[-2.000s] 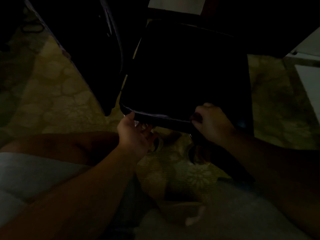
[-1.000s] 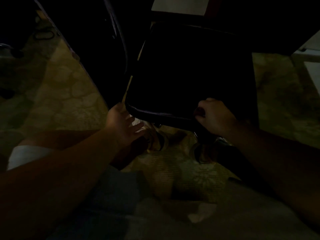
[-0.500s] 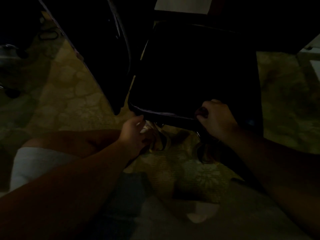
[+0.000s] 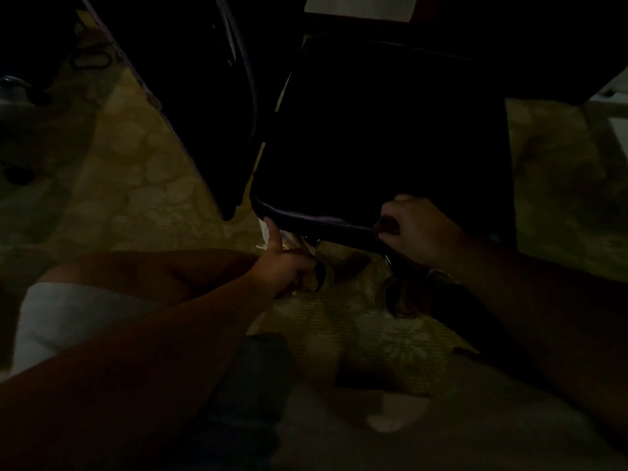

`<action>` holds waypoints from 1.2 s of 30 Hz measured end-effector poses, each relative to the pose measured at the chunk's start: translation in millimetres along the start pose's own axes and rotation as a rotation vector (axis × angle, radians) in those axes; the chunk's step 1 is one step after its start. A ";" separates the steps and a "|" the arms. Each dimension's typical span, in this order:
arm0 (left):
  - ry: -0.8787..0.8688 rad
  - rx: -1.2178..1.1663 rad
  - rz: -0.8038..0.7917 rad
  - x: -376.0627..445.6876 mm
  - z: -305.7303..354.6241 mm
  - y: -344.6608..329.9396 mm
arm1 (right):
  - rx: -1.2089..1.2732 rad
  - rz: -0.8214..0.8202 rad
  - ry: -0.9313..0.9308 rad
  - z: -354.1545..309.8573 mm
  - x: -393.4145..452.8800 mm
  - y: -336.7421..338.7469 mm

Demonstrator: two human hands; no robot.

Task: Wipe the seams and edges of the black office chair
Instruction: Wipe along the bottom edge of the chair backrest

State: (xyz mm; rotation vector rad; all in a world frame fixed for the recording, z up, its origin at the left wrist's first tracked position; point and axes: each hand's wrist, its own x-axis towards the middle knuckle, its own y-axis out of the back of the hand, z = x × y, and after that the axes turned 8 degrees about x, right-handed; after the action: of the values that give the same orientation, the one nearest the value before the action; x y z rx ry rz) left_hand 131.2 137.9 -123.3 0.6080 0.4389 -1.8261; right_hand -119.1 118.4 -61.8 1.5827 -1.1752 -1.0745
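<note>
The scene was very dark. At far left lay open patterned floor (image 4: 112, 185), with a dark cable loop (image 4: 90, 59) near the top edge and dim shapes too dark to name. A tall dark panel (image 4: 190, 107) slanted down toward the middle, leaving only a narrow gap of floor between its lower corner and the left edge of the black office chair (image 4: 384, 130). The chair's seat filled the upper centre, its front edge (image 4: 319, 223) catching a faint sheen. Below that edge the floor was open, apart from the chair's dim base parts.

The left hand (image 4: 289, 266) sat just under the seat's front left corner, thumb raised and touching the edge, its other fingers curled around a pale cloth (image 4: 263, 232) that showed beside the thumb. The right hand (image 4: 418, 229) was clenched over the front edge further right, gripping it. Right of the chair, more patterned floor lay open, with a pale surface (image 4: 618, 137) at the far right. In the foreground were the person's 2 forearms and pale clothing (image 4: 68, 317).
</note>
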 end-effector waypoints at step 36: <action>0.002 -0.038 -0.014 22.8 -18.1 7.6 | -0.009 0.016 0.060 -8.9 5.9 -0.1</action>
State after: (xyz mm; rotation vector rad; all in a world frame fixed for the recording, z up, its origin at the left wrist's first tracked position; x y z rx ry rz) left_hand 135.9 128.6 -151.5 0.5822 0.4796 -1.8263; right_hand -109.5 113.9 -60.4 1.5852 -1.1397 -1.0142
